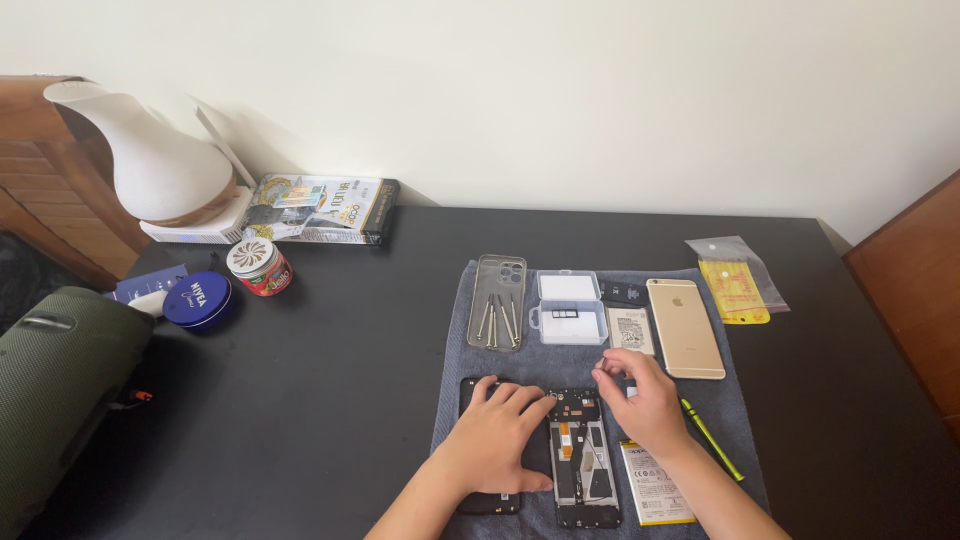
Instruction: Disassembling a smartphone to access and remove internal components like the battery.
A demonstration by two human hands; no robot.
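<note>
The left hand (497,437) lies flat, fingers spread, on a black panel (487,500) at the near edge of a grey cloth (560,360) on the counter (330,400). Just right of it lies an opened phone (581,460). The right hand (645,400) hovers over the phone's far end, fingers pinched together; what they pinch is too small to tell. A battery (655,485) lies near right, a green tool (712,440) beside it. Farther off are a gold phone (685,327), a clear case (497,300) and a small box (567,307).
</note>
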